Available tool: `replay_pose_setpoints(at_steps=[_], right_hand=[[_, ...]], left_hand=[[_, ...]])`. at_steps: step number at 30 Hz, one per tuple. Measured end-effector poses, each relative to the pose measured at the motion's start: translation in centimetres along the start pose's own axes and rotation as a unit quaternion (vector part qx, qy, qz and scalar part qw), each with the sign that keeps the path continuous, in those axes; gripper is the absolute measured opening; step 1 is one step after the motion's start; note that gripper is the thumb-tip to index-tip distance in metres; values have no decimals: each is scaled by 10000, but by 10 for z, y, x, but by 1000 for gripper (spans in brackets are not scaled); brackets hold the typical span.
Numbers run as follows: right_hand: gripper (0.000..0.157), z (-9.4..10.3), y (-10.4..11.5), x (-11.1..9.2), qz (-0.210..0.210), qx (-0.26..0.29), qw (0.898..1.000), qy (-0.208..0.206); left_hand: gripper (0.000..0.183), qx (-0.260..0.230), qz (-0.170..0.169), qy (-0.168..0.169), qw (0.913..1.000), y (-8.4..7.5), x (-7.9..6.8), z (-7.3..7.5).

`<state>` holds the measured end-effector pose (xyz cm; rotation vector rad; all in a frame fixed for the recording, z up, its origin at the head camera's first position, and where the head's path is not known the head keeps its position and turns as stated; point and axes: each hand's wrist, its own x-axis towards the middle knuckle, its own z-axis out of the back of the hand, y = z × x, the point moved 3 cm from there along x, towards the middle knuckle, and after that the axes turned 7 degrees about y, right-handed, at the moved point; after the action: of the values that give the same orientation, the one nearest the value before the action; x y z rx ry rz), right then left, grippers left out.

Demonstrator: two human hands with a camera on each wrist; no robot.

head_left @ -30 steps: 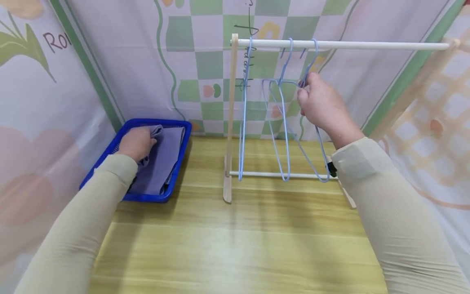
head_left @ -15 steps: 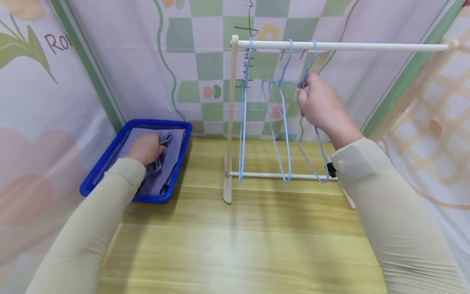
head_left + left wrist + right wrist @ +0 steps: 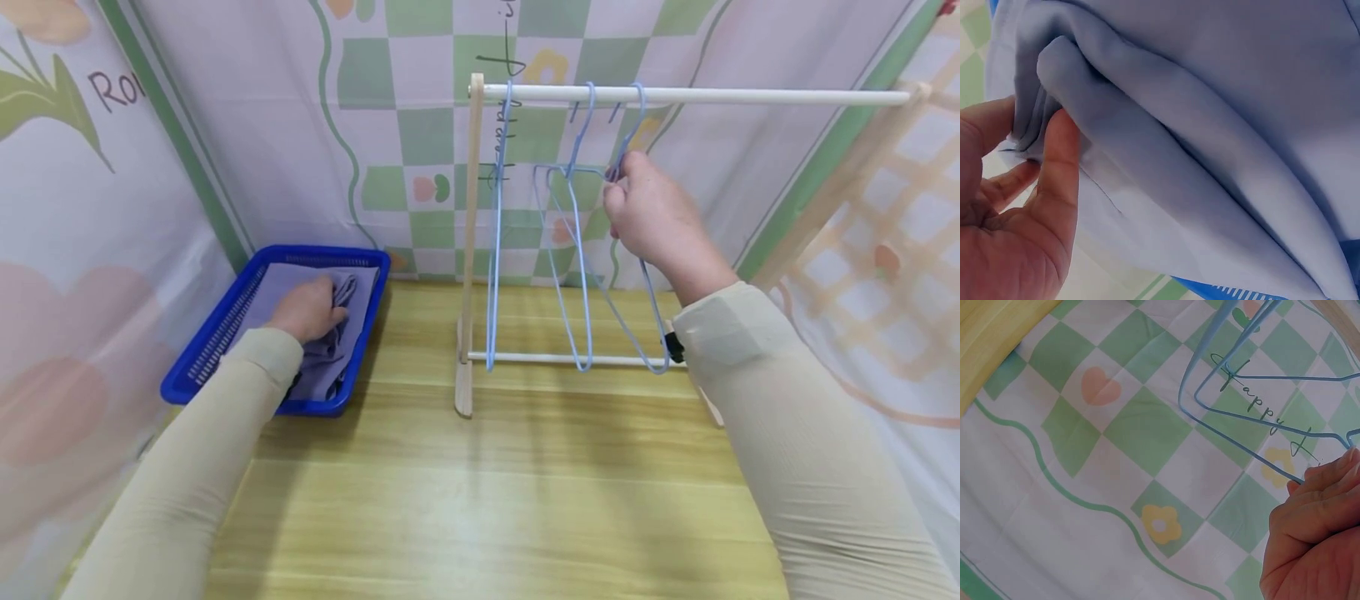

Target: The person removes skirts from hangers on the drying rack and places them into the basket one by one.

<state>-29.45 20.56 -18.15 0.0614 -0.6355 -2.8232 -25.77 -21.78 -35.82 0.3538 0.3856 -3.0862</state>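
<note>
At the left, a blue plastic basket holds folded grey-purple cloth; whether it is a garment cannot be told. My left hand is inside the basket and pinches a bunched fold of the cloth. In the left wrist view the thumb and fingers of the left hand close on the gathered folds of the cloth. At the rack, my right hand grips the neck of the rightmost light-blue clothes hanger, whose hook is over the top rod. In the right wrist view that hand covers the hanger's neck.
A clothes rack with a white top rod and wooden post stands on the wooden table. Two more blue hangers hang there, a middle hanger and a left hanger. A patterned curtain encloses the back and sides.
My left hand has moved right across the basket, drawing the bunched fold with it and uncovering flat cloth on the left. The right hand stays on the hanger.
</note>
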Motion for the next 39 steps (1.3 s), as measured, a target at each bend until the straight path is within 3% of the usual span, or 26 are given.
replay_pose_setpoints(at_steps=[5,17,29,39], right_hand=[[47,-1,1,1,-30,50,10000,46],[42,-14,17,9,198,94,9997,56],[41,-18,17,12,93,227,9997,36],[44,-22,17,12,189,778,9967,-110]], left_hand=[[50,70,-33,255,9996,1,1,-4],[61,382,-2,783,9962,24,-2,-19],[54,409,-185,649,9969,21,-4,-13],[54,261,-136,601,9978,17,-4,-9]])
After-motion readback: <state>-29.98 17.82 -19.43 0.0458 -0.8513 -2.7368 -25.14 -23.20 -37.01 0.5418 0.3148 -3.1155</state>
